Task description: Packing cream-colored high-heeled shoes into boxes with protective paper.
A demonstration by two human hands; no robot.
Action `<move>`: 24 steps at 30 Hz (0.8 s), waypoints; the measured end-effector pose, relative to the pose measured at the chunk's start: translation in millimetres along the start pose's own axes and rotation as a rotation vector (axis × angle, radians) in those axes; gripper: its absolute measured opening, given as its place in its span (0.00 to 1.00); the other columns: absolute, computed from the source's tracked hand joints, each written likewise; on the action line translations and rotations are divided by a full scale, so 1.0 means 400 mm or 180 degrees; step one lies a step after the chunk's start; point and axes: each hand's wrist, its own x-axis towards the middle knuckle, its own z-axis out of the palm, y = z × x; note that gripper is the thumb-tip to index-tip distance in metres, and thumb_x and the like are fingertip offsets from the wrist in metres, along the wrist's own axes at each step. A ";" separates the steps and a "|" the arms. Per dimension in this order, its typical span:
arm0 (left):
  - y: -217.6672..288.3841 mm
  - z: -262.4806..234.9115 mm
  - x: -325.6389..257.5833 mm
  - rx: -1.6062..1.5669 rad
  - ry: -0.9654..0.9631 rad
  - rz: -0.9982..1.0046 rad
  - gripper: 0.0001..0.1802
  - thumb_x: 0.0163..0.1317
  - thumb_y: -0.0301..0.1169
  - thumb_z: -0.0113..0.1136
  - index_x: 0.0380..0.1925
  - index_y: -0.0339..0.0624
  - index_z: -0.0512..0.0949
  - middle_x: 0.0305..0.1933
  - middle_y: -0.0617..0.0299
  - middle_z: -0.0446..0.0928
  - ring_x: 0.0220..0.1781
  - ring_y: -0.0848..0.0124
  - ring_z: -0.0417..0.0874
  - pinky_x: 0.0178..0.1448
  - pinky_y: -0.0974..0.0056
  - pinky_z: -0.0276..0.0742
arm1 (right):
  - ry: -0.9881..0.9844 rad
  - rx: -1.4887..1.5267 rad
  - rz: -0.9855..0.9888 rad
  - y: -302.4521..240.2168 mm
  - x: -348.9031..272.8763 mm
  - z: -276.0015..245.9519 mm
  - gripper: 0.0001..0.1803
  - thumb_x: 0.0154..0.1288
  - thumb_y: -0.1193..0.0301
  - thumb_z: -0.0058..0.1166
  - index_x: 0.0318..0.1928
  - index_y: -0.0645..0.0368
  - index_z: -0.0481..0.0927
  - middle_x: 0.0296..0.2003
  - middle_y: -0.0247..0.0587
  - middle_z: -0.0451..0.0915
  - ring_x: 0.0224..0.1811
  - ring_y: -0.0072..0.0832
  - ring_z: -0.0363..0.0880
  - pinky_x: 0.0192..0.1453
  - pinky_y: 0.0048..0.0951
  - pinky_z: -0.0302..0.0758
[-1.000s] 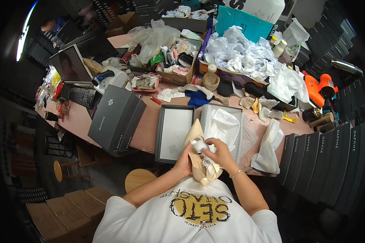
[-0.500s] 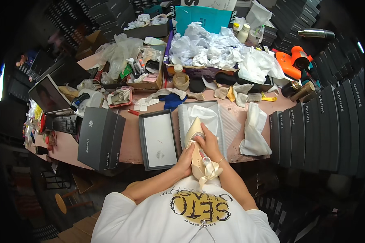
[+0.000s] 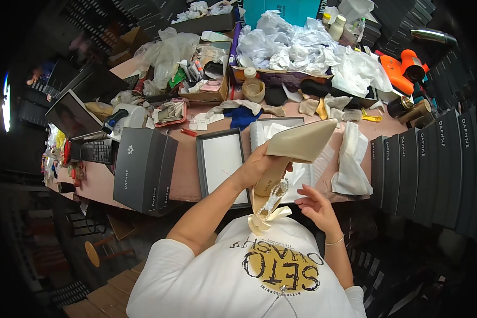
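From the head view, the left hand (image 3: pixel 257 168) grips a beige shoe (image 3: pixel 291 151) raised above the open box (image 3: pixel 297 159) on the table (image 3: pixel 183 164). The right hand (image 3: pixel 315 204) hovers open, empty. The shoe is not yet boxed.

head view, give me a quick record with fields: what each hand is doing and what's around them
left hand: left hand grips a beige pointed shoe near its middle, toe pointing up and to the right
right hand: right hand open, fingers spread, just below the shoe, holding nothing
shoe detail: sparkly strap and cream bow hang at the heel end
under the shoe: open box with white paper
beside it: box lid
surface: pink table
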 end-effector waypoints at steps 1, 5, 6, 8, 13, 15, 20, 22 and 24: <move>-0.006 0.006 0.011 0.0053 -0.0057 -0.0002 0.20 0.66 0.41 0.47 0.52 0.41 0.69 0.36 0.57 0.77 0.34 0.74 0.78 0.37 0.70 0.75 | -0.0089 0.0055 -0.0041 -0.001 -0.007 0.017 0.45 0.52 0.70 0.66 0.68 0.60 0.55 0.61 0.47 0.66 0.54 0.31 0.74 0.54 0.28 0.72; -0.094 0.018 0.049 -0.0648 0.0351 -0.0434 0.22 0.65 0.43 0.48 0.50 0.37 0.70 0.32 0.55 0.78 0.30 0.70 0.80 0.35 0.66 0.78 | -0.0345 -0.0079 -0.0299 -0.048 -0.008 0.096 0.55 0.46 0.72 0.70 0.71 0.57 0.48 0.60 0.46 0.67 0.57 0.28 0.69 0.58 0.29 0.68; -0.131 0.021 0.061 -0.0714 0.0853 -0.0719 0.22 0.65 0.43 0.48 0.51 0.37 0.70 0.36 0.54 0.78 0.34 0.70 0.80 0.38 0.65 0.78 | -0.0271 -0.0277 -0.0286 -0.043 0.004 0.094 0.53 0.47 0.72 0.69 0.70 0.58 0.48 0.59 0.46 0.67 0.56 0.28 0.70 0.58 0.29 0.68; -0.258 -0.010 0.065 -0.0736 0.1804 -0.0846 0.22 0.66 0.42 0.49 0.52 0.35 0.69 0.43 0.54 0.76 0.43 0.70 0.78 0.44 0.64 0.77 | -0.0148 -0.0355 0.0146 -0.051 0.020 0.032 0.48 0.53 0.70 0.66 0.69 0.62 0.49 0.59 0.49 0.67 0.54 0.29 0.71 0.60 0.30 0.66; -0.289 -0.010 -0.021 0.0156 0.2369 -0.0621 0.19 0.66 0.36 0.52 0.52 0.36 0.69 0.51 0.57 0.72 0.54 0.71 0.73 0.53 0.63 0.74 | 0.2465 -0.4069 -0.0535 0.015 0.059 -0.350 0.40 0.53 0.66 0.63 0.64 0.65 0.58 0.57 0.60 0.65 0.58 0.53 0.66 0.58 0.42 0.67; -0.232 0.014 -0.035 0.0188 0.2016 -0.0521 0.17 0.66 0.34 0.52 0.51 0.36 0.70 0.50 0.57 0.73 0.52 0.71 0.75 0.53 0.64 0.75 | 0.2329 -0.4793 0.0008 0.070 0.093 -0.446 0.38 0.50 0.63 0.64 0.60 0.64 0.65 0.51 0.60 0.71 0.52 0.53 0.71 0.54 0.45 0.69; -0.179 0.055 -0.036 0.0755 0.1593 -0.0022 0.19 0.65 0.30 0.53 0.53 0.34 0.69 0.51 0.55 0.72 0.53 0.69 0.74 0.57 0.64 0.72 | 0.1933 -0.4304 0.0520 0.175 0.154 -0.563 0.18 0.50 0.66 0.61 0.35 0.69 0.79 0.26 0.56 0.80 0.32 0.50 0.80 0.36 0.43 0.76; -0.177 0.058 -0.051 0.1331 0.1324 0.0093 0.30 0.61 0.32 0.59 0.61 0.35 0.61 0.59 0.51 0.66 0.62 0.65 0.67 0.64 0.61 0.64 | 0.1778 -0.3346 0.0073 0.084 0.142 -0.481 0.16 0.53 0.65 0.58 0.35 0.68 0.80 0.31 0.57 0.80 0.34 0.51 0.80 0.39 0.41 0.75; -0.159 0.095 -0.069 0.1990 0.1118 0.0244 0.41 0.57 0.34 0.64 0.66 0.36 0.53 0.67 0.49 0.58 0.70 0.62 0.58 0.70 0.59 0.55 | 0.1513 -0.2412 -0.0218 -0.045 0.133 -0.341 0.14 0.57 0.67 0.54 0.36 0.67 0.80 0.33 0.57 0.80 0.34 0.50 0.80 0.39 0.39 0.75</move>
